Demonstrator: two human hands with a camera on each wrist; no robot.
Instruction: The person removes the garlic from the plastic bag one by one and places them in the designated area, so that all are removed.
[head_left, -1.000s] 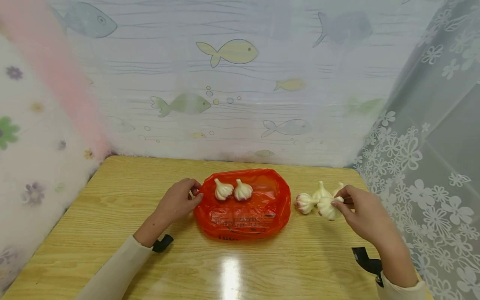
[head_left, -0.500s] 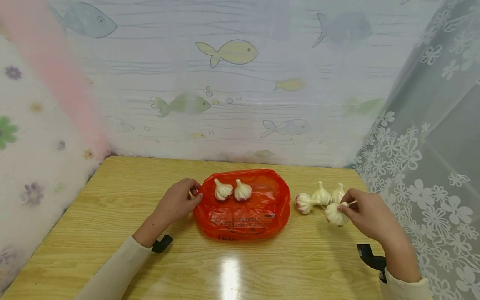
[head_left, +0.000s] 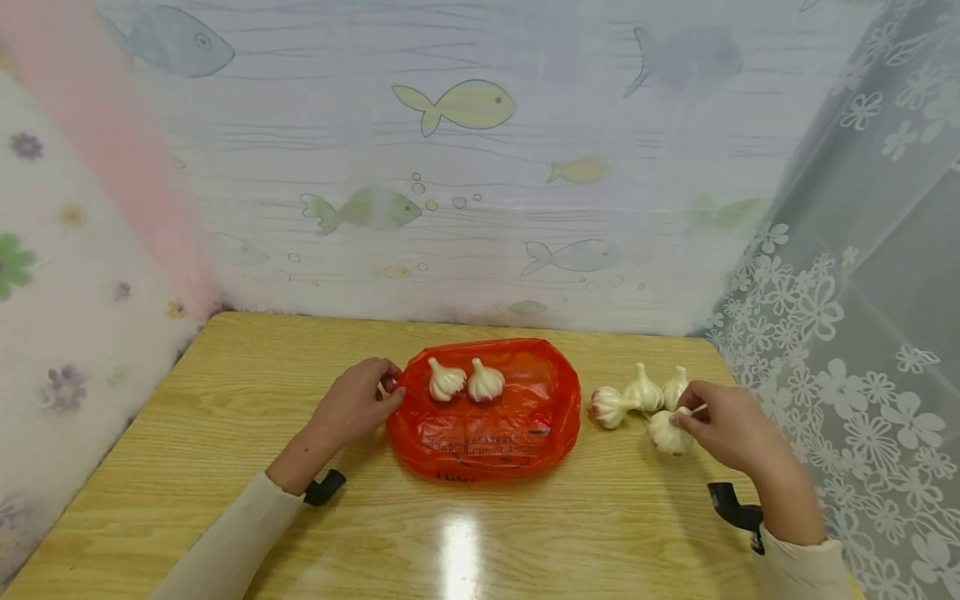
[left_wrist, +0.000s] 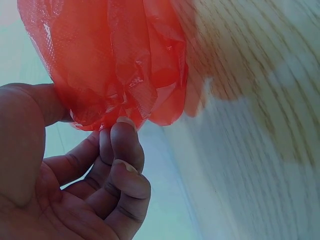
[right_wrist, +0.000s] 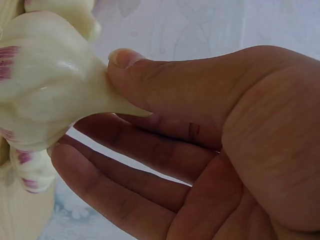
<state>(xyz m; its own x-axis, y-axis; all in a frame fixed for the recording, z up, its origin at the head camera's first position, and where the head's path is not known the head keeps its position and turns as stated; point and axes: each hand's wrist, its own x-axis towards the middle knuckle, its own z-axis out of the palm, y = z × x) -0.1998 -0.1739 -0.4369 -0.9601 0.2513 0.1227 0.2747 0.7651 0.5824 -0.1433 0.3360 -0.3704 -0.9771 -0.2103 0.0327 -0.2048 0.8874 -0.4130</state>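
A red plastic bag [head_left: 517,417] lies spread at the middle of the table, with two garlic bulbs [head_left: 447,381] side by side on it. My left hand [head_left: 358,400] pinches the bag's left rim; the left wrist view shows the gathered film [left_wrist: 115,65] at the thumb and fingers. On the right, my right hand [head_left: 731,425] pinches one garlic bulb [right_wrist: 45,80] by its stem between thumb and fingers. Just beyond that bulb, three more garlic bulbs [head_left: 642,388] stand clustered together, one tipped with its purple base showing to the left.
The wooden table [head_left: 247,400] backs onto a curtain printed with fish [head_left: 472,104]. A lace flowered curtain [head_left: 817,317] hangs along the right side, close to my right arm. Black wrist mounts [head_left: 325,487] sit at both sleeves.
My right hand has drawn the pinched garlic bulb a little toward me and to the right, away from the cluster. The left hand and the bag have stayed in place.
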